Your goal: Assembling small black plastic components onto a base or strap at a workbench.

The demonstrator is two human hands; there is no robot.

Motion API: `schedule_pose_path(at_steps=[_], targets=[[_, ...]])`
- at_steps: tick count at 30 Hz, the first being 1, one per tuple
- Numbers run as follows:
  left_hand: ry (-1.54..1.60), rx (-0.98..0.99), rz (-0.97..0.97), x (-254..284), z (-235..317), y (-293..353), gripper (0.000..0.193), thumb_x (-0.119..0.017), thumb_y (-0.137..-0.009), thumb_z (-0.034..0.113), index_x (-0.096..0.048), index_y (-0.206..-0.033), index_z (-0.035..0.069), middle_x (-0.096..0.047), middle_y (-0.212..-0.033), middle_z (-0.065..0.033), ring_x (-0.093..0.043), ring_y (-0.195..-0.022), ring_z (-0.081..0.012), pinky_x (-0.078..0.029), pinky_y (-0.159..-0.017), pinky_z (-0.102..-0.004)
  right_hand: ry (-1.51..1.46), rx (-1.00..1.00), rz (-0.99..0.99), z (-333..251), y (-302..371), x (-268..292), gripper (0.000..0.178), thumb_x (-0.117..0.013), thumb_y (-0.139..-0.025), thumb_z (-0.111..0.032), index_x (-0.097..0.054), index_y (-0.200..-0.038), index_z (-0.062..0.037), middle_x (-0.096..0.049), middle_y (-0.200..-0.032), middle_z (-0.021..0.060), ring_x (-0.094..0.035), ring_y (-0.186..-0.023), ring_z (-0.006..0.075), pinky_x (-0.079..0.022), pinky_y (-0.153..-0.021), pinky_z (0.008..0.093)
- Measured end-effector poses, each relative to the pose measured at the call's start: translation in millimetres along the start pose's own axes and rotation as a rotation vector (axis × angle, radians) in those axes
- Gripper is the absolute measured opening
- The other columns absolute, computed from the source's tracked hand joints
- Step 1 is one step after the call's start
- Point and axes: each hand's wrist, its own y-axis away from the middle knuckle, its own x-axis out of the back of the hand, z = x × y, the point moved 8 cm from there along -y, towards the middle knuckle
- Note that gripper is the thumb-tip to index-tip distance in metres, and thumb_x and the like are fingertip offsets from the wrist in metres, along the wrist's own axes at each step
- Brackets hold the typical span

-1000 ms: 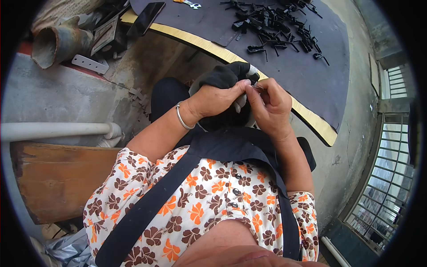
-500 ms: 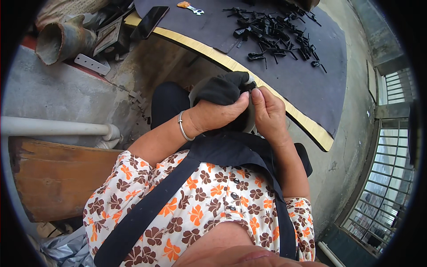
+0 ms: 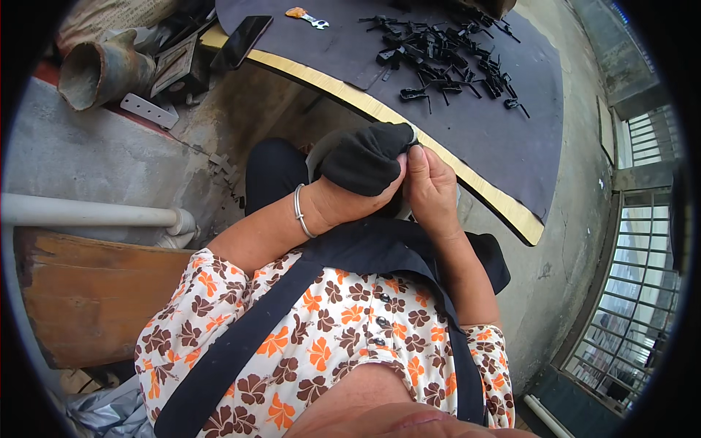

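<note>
In front of my lap, my left hand, with a silver bangle on its wrist, is closed around a bunched black cloth. The cloth covers most of its fingers. Close against it on the right is my right hand, thumb and forefinger pinched together at the cloth's end. A bit of white shows there, beside the fingertips. Whatever sits between those fingertips is too small and hidden to name. Both hands are just short of the table's pale wooden edge.
Many small black parts lie piled on the dark-topped table. A phone and an orange-handled wrench-like tool lie at its far left. A rusty pipe piece rests on the ledge at left, above a white pipe.
The black cloth has turned and now hides more of the left fingers and the tip. Both hands remain together, slightly further left in the picture.
</note>
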Motion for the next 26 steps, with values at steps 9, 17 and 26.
schedule_pose_path(at_steps=[9, 17, 26], targets=[[0.851, 0.657, 0.010, -14.4, -54.3, 13.0, 0.016, -0.056, -0.085, 0.009, -0.056, -0.095, -0.003, -0.059, -0.082, -0.0101, -0.057, -0.074, -0.0161, -0.046, -0.068, -0.0284, 0.351, 0.071, -0.153, -4.8, -6.5, 23.2, 0.015, -0.063, -0.083, -0.009, -0.061, -0.094, 0.0020, -0.058, -0.081, -0.0012, -0.050, -0.063, 0.0058, -0.042, -0.059, 0.0218], [0.982, 0.616, -0.360, -29.1, -30.7, 6.6, 0.025, -0.048, -0.085, 0.006, -0.054, -0.107, -0.003, -0.060, -0.083, -0.0051, -0.053, -0.071, -0.0104, -0.045, -0.066, -0.0257, -0.002, 0.025, -0.077, -20.7, -11.9, 20.1, 0.009, -0.066, -0.081, -0.005, -0.057, -0.081, -0.0016, -0.048, -0.067, -0.0060, -0.039, -0.058, 0.0014, -0.032, -0.052, 0.0157], [0.681, 0.523, -0.307, -32.6, -41.4, 15.8, 0.030, -0.051, -0.084, 0.010, -0.050, -0.112, 0.001, -0.061, -0.088, -0.0074, -0.056, -0.076, -0.0173, -0.045, -0.071, -0.0284, 0.326, -0.063, -0.257, 3.0, -7.2, 13.0, 0.019, -0.057, -0.090, -0.023, -0.054, -0.087, -0.0044, -0.044, -0.066, -0.0050, -0.039, -0.062, 0.0060, -0.035, -0.055, 0.0210]])
